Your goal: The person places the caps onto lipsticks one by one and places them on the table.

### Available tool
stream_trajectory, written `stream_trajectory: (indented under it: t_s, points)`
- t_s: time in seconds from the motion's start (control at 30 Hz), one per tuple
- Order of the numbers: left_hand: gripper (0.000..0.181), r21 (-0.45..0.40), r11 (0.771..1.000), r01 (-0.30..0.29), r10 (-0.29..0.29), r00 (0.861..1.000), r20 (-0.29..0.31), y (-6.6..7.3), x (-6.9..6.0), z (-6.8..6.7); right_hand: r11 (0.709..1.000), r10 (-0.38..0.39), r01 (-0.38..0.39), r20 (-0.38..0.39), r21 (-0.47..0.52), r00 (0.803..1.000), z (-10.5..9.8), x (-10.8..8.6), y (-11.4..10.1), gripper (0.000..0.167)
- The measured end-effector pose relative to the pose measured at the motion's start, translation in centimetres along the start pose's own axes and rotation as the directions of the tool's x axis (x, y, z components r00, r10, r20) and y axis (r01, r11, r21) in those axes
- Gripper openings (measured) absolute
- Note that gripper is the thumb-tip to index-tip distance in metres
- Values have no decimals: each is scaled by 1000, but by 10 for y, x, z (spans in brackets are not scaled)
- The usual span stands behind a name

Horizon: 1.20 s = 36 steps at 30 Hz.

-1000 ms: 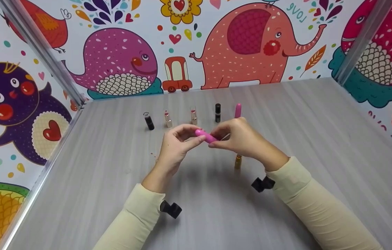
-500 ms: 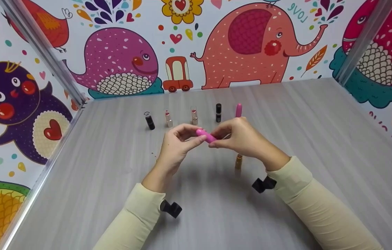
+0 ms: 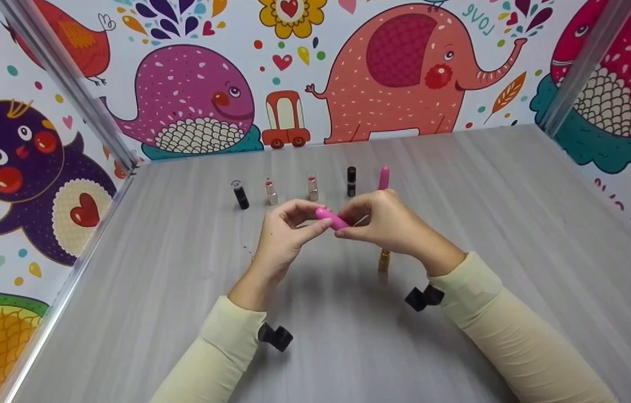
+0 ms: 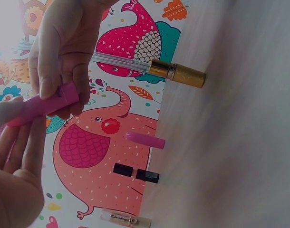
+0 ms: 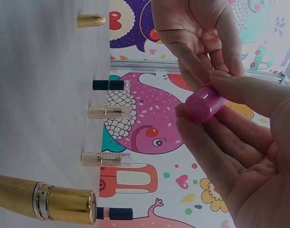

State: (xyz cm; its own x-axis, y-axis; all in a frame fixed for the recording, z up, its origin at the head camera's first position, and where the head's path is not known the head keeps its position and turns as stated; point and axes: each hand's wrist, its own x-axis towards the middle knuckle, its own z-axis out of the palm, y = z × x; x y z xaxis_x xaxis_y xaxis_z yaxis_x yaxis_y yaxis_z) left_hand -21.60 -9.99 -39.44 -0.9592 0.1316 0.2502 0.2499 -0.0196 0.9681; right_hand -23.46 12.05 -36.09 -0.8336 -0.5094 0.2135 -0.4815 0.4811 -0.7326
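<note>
Both hands hold one pink lipstick tube [image 3: 331, 219] above the middle of the table. My left hand [image 3: 285, 232] pinches its rounded end between thumb and fingers. At the flat end, my right hand [image 3: 394, 221] grips with thumb and fingertips, as the right wrist view also shows. The tube [image 4: 43, 105] slants, and a seam shows near its flat end in the left wrist view. Fingers hide part of it. Below the right hand stands a gold lipstick tube [image 3: 384, 261], partly covered by that hand in the head view.
Behind the hands stand a black tube with a clear top [image 3: 240, 195], two pale lipsticks with clear caps [image 3: 271, 192], a black tube [image 3: 351, 182] and another pink piece [image 3: 384, 178]. A gold cap [image 5: 91, 20] stands left. Patterned walls border the grey table [image 3: 517, 224].
</note>
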Motion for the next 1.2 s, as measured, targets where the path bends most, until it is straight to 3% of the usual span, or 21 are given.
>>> stream_trajectory:
  t_s: [0.27, 0.73, 0.9, 1.1, 1.2]
  points:
    - [22, 44, 999, -14, 14, 1000, 19, 6, -1, -3, 997, -64, 64, -12, 52, 998, 2, 1, 0, 19]
    - [20, 87, 996, -27, 26, 1000, 14, 7, 0, -6, 999, -40, 39, 24, 25, 999, -4, 1, 1, 19]
    - [15, 37, 999, -28, 29, 999, -26, 11, 0, -11, 1000, -28, 28, 11, 12, 1000, -8, 2, 2, 21]
    - [13, -65, 997, -35, 32, 998, -47, 21, 3, -21, 1000, -18, 19, -74, 10, 997, -17, 3, 7, 25]
    - [16, -52, 998, -40, 38, 998, -49, 26, 3, -30, 1000, -7, 8, -113, 11, 994, -22, 3, 9, 28]
